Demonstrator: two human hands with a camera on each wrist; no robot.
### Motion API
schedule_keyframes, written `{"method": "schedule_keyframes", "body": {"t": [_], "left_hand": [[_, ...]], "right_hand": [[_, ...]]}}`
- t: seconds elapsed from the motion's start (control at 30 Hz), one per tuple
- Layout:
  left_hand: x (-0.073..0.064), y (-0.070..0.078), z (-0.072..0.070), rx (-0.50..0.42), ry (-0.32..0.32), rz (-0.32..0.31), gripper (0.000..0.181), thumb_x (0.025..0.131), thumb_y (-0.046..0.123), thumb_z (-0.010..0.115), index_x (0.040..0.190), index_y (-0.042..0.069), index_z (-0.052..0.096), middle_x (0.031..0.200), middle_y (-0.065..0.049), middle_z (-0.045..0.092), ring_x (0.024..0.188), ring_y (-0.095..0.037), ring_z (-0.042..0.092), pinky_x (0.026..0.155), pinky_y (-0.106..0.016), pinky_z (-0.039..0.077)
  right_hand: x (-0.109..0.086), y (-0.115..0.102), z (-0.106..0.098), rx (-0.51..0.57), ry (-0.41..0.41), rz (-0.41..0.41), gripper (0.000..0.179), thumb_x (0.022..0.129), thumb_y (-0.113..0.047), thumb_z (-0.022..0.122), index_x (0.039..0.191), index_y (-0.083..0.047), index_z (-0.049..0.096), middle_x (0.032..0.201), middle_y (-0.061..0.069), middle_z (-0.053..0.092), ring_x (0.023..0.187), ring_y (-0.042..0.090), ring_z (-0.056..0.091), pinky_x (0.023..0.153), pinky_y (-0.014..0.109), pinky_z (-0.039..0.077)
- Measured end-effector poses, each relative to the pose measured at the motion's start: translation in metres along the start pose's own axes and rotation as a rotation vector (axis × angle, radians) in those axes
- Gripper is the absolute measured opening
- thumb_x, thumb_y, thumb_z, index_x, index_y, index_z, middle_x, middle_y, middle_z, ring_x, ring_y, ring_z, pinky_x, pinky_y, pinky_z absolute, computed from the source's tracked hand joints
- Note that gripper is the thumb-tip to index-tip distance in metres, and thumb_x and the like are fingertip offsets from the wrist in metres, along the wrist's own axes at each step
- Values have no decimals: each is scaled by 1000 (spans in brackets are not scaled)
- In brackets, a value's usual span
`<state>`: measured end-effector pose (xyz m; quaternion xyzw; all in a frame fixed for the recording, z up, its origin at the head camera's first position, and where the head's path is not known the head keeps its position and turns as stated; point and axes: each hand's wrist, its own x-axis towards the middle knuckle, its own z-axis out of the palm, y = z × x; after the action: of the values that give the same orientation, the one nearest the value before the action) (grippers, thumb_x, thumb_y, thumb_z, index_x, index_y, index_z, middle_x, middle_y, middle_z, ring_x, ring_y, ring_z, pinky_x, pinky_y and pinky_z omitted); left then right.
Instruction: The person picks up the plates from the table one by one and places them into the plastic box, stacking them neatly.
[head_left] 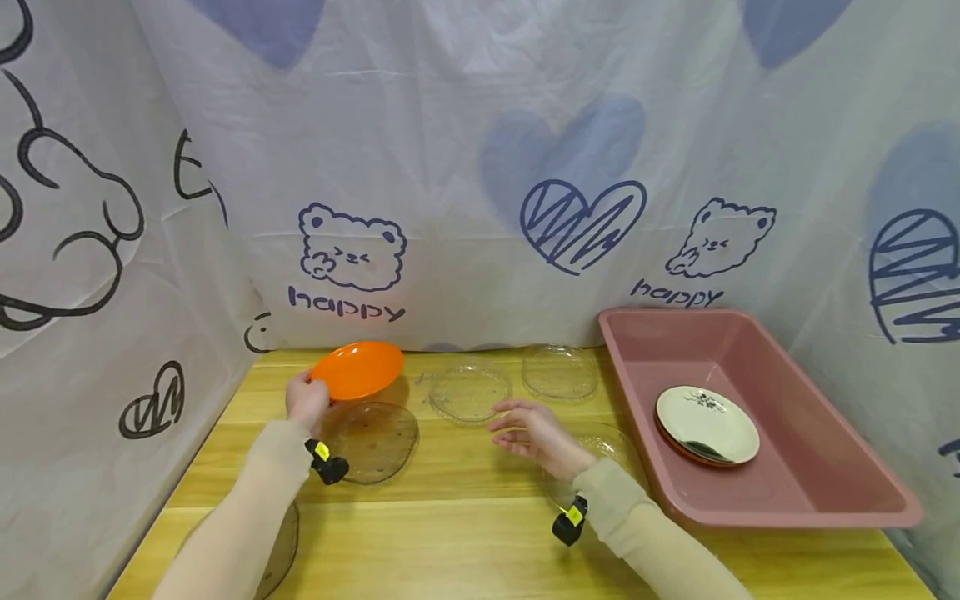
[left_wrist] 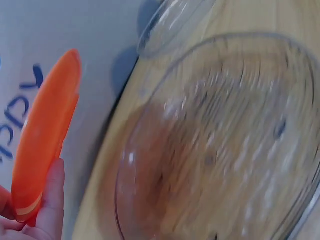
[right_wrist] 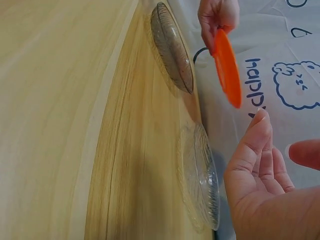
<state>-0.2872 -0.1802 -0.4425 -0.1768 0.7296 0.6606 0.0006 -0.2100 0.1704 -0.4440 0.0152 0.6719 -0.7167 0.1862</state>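
An orange plate (head_left: 358,370) is raised above the table at the back left, its near left rim pinched between the thumb and fingers of my left hand (head_left: 307,402). In the left wrist view the orange plate (left_wrist: 46,132) stands tilted, seen almost edge-on. Just below it on the table lies a brownish transparent plate (head_left: 372,443). My right hand (head_left: 538,433) hovers over the middle right, fingers loosely extended and holding nothing. Near its fingertips sits a clear plate (head_left: 469,392). Another clear plate (head_left: 600,450) is partly hidden beneath my right hand and wrist.
A pink basin (head_left: 795,492) stands at the right, with a cream plate (head_left: 708,423) stacked on a darker-rimmed one inside. One more clear dish (head_left: 559,372) rests against the back. A brownish plate (head_left: 283,546) is partly covered by my left forearm. Printed cloth (head_left: 465,208) hangs behind the table.
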Motion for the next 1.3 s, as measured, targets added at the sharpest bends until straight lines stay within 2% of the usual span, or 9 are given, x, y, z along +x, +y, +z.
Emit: {"method": "schedule_keyframes", "body": {"t": [0.1,0.17,0.27,0.53,0.67,0.93,1.03,1.17,1.3], "left_hand": [[-7,8,11,14,-36,31,55,102,4,24,157,-4,27,155,-28,38,133,-35,48,79,-17,57],[-11,13,18,12,-55,46,55,103,6,23,157,-3,27,154,-28,40,129,-33,50,67,-10,51],[-17,20,31,19,-78,82,52,105,8,23,154,-3,33,149,-26,45,119,-28,55,66,-11,52],[-33,32,59,76,-141,164,46,108,12,28,151,-1,40,142,-24,52,92,-13,62,63,-13,54],[-42,33,72,96,-157,207,45,108,12,31,148,-2,45,135,-26,56,82,-9,61,62,-14,54],[-60,28,96,108,-194,255,43,107,12,34,145,-1,50,127,-27,61,74,-8,61,58,-16,55],[-66,26,105,101,-211,282,42,107,11,35,143,-1,53,125,-27,63,74,-9,63,60,-18,56],[-72,24,114,97,-231,306,41,107,10,37,143,-2,53,128,-26,63,81,-11,65,67,-18,57],[-77,21,120,91,-250,309,42,107,11,37,144,-1,52,127,-26,62,79,-12,65,65,-20,58]], "right_hand": [[0,-1,-1,5,3,0,42,102,-12,45,141,5,45,116,17,68,85,13,68,84,26,59],[0,-2,-2,7,5,0,42,102,-12,45,141,6,44,110,12,68,85,13,68,83,26,59],[1,-3,-2,6,7,-1,41,103,-12,44,141,5,44,105,7,68,84,13,68,83,26,58],[3,-7,-5,23,23,-4,42,102,-9,42,142,6,42,119,19,66,86,13,67,86,27,59],[3,-8,-5,61,39,-4,43,104,-14,39,142,5,41,115,16,66,88,14,67,89,28,59],[1,-8,-8,167,41,-3,48,107,-30,37,145,0,41,116,16,68,90,17,70,91,31,60],[-1,-9,-9,205,31,-17,43,108,-31,35,139,-2,42,107,10,70,91,18,71,94,33,60],[-2,-10,-9,228,30,-31,35,109,-34,32,129,-7,43,99,1,70,92,16,71,97,36,59],[-3,-9,-7,225,55,-40,44,109,-40,33,138,-9,43,110,3,67,96,16,69,102,41,57]]}}
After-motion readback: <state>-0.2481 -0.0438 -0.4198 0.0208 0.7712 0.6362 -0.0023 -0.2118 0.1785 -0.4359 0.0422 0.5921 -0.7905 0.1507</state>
